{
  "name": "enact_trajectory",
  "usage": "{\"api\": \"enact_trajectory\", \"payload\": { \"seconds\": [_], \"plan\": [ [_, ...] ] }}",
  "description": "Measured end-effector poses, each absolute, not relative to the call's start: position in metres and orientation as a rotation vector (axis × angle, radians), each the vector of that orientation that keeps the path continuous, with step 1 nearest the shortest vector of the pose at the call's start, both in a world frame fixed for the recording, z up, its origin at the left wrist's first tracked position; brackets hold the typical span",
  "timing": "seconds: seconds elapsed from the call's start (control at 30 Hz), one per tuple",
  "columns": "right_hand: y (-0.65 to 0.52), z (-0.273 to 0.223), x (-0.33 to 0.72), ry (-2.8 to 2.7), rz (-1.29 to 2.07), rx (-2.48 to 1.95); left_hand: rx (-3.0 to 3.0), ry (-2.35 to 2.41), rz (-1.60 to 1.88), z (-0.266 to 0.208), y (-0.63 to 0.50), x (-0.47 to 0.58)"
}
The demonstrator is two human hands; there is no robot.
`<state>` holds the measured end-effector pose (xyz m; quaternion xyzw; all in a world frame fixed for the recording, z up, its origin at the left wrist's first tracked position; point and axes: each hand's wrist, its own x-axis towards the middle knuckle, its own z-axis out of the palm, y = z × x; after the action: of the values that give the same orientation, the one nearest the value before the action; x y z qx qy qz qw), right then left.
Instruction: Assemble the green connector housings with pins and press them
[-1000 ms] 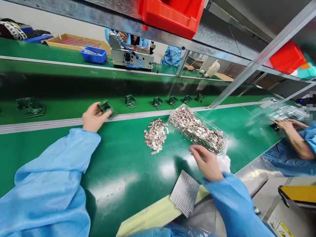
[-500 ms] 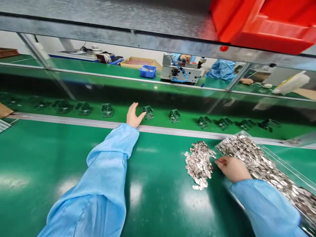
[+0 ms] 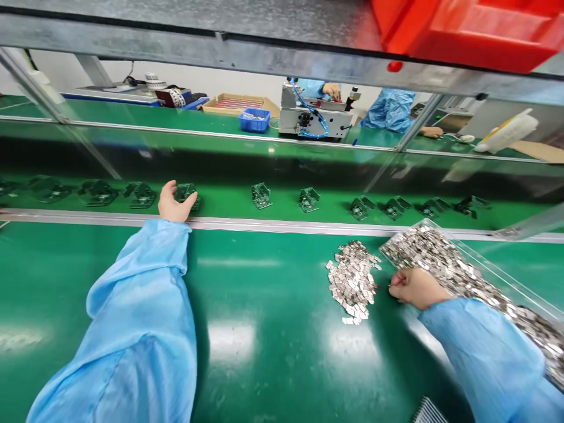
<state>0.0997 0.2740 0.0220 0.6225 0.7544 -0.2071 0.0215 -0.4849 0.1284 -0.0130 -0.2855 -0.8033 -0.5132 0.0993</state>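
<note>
My left hand (image 3: 175, 202) reaches over the rail with thumb and fingers spread around a small green circuit board assembly (image 3: 185, 191). The hand partly covers that board, and whether it touches it I cannot tell. My right hand (image 3: 416, 288) is closed in a pinch just right of a loose pile of small silvery metal pieces (image 3: 352, 276). Anything between its fingertips is too small to make out. Behind that hand lies a clear tray (image 3: 489, 252) heaped with the same metal pieces.
More board assemblies (image 3: 261, 195) stand in a row along the green strip (image 3: 224, 202) behind the metal rail (image 3: 264, 225). A shelf (image 3: 189, 41) with a red bin (image 3: 467, 35) hangs overhead. Across the bench, a co-worker's hand (image 3: 332, 91) is at a machine (image 3: 312, 117).
My left hand has moved left, from beside one board assembly to around another. My right hand stays pinched near the pile. The view has shifted slightly, and a grey ridged object shows at the bottom edge.
</note>
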Motion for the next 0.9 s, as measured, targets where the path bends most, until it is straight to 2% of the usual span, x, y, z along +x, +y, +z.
{"api": "enact_trajectory", "payload": {
  "seconds": [0.17, 0.4, 0.77, 0.9],
  "plan": [
    [0.257, 0.016, 0.118, 2.347, -0.886, 1.975, -1.245, -2.286, -1.646, -0.013, 0.105, -0.374],
    [0.234, 0.018, 0.14, 2.431, -0.912, 1.999, -1.785, -2.401, -1.365, -0.013, 0.04, -0.224],
    [0.195, 0.02, 0.181, 2.473, -0.975, 2.167, -2.108, -2.528, -1.055, -0.016, -0.001, -0.22],
    [0.187, 0.018, 0.182, 2.453, -0.902, 2.169, -2.08, -2.48, -1.026, -0.017, 0.004, -0.223]
  ]
}}
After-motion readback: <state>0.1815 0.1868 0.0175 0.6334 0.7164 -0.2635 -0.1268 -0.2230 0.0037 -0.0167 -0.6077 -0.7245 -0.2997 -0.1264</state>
